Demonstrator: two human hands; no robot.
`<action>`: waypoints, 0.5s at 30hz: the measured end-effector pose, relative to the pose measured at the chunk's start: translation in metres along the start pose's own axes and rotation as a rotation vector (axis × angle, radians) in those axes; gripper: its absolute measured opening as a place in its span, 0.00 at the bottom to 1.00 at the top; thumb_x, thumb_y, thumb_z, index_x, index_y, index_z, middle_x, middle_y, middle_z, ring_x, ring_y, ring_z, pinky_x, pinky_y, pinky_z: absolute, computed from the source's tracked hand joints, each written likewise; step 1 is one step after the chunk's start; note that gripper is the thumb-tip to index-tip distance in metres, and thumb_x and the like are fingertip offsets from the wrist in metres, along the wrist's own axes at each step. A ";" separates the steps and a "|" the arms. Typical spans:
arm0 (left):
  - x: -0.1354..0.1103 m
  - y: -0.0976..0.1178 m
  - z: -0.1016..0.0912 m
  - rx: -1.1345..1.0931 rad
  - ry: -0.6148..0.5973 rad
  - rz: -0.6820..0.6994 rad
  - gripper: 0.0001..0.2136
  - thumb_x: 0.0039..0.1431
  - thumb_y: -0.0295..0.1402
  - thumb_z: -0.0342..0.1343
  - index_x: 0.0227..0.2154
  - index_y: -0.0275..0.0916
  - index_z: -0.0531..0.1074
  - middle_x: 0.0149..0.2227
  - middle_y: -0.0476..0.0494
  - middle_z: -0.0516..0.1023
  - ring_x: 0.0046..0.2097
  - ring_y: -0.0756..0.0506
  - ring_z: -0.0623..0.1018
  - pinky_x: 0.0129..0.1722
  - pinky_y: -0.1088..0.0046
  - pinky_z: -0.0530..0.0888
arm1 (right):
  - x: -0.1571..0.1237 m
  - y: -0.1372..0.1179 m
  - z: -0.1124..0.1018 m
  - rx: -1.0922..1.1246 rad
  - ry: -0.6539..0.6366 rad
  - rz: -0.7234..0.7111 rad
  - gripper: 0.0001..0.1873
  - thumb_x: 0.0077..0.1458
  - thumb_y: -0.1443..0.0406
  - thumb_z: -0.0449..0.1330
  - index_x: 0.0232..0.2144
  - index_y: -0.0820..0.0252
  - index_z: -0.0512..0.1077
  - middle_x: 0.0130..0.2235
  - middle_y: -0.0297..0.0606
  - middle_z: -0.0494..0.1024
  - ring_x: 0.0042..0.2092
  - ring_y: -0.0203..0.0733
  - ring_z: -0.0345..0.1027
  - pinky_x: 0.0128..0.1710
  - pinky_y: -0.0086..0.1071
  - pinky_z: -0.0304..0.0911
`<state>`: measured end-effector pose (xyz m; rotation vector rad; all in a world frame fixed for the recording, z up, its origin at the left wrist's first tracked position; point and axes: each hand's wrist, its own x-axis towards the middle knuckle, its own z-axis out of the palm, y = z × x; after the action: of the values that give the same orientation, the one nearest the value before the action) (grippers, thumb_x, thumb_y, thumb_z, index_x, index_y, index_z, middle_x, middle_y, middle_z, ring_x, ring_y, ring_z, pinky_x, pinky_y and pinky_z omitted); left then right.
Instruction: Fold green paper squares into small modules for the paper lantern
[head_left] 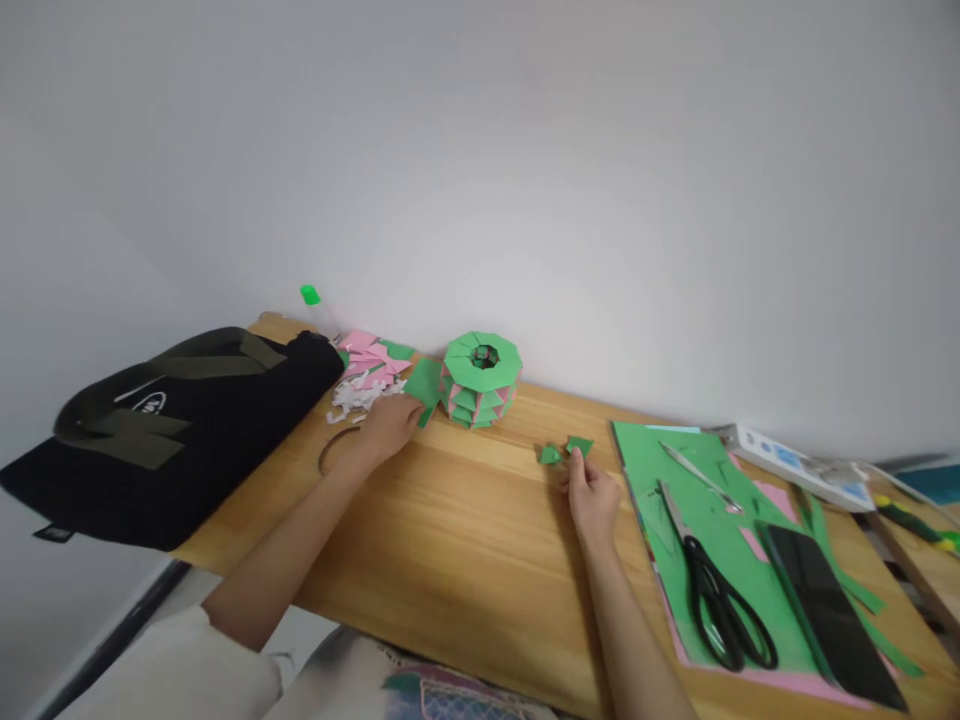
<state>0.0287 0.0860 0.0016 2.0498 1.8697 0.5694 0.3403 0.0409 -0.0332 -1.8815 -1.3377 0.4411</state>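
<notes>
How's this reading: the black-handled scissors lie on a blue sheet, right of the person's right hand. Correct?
Not quite. The head view shows the scissors lying on a green sheet, not a blue one; they do lie right of the right hand.

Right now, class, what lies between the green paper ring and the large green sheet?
Two small green folded pieces, beside the right hand; head view shows it.

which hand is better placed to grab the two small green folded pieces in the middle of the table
Right. The right hand has fingertips at the small green pieces; the left hand rests well apart on a green sheet beside the paper ring.
</notes>
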 end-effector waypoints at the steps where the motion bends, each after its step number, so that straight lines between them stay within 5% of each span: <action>1: 0.002 -0.003 0.000 -0.039 0.049 -0.029 0.14 0.63 0.36 0.54 0.49 0.36 0.69 0.49 0.39 0.73 0.46 0.43 0.76 0.45 0.59 0.76 | 0.000 0.000 0.001 0.016 0.009 0.002 0.38 0.53 0.38 0.43 0.12 0.59 0.70 0.15 0.46 0.75 0.21 0.47 0.69 0.24 0.34 0.57; 5: 0.007 -0.012 -0.011 -0.202 0.304 -0.119 0.12 0.63 0.37 0.54 0.45 0.35 0.71 0.44 0.42 0.76 0.40 0.46 0.78 0.40 0.64 0.77 | 0.000 0.002 0.001 0.100 0.033 0.027 0.37 0.51 0.38 0.46 0.14 0.60 0.71 0.15 0.45 0.74 0.20 0.46 0.68 0.23 0.34 0.57; 9: -0.004 -0.005 -0.042 -0.333 0.632 -0.069 0.13 0.61 0.38 0.52 0.37 0.33 0.76 0.33 0.43 0.80 0.32 0.45 0.79 0.32 0.67 0.76 | -0.004 -0.010 -0.006 0.228 0.054 0.027 0.36 0.52 0.38 0.47 0.17 0.62 0.73 0.14 0.42 0.72 0.19 0.44 0.65 0.20 0.33 0.57; 13: -0.025 0.040 -0.076 -0.356 0.831 0.154 0.09 0.58 0.37 0.56 0.35 0.39 0.77 0.35 0.42 0.81 0.35 0.43 0.79 0.36 0.66 0.75 | -0.011 -0.061 -0.022 0.418 -0.080 -0.057 0.35 0.53 0.40 0.50 0.24 0.65 0.76 0.18 0.41 0.74 0.19 0.40 0.64 0.20 0.32 0.60; 15: -0.032 0.075 -0.084 -0.289 0.764 0.380 0.03 0.55 0.32 0.59 0.31 0.42 0.77 0.34 0.47 0.82 0.37 0.44 0.79 0.41 0.66 0.74 | -0.013 -0.099 -0.031 0.518 -0.204 -0.131 0.32 0.51 0.41 0.54 0.34 0.63 0.78 0.26 0.41 0.79 0.26 0.41 0.71 0.26 0.33 0.67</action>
<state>0.0510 0.0432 0.1081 2.1550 1.5624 1.8112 0.2926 0.0323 0.0594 -1.3413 -1.3114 0.8403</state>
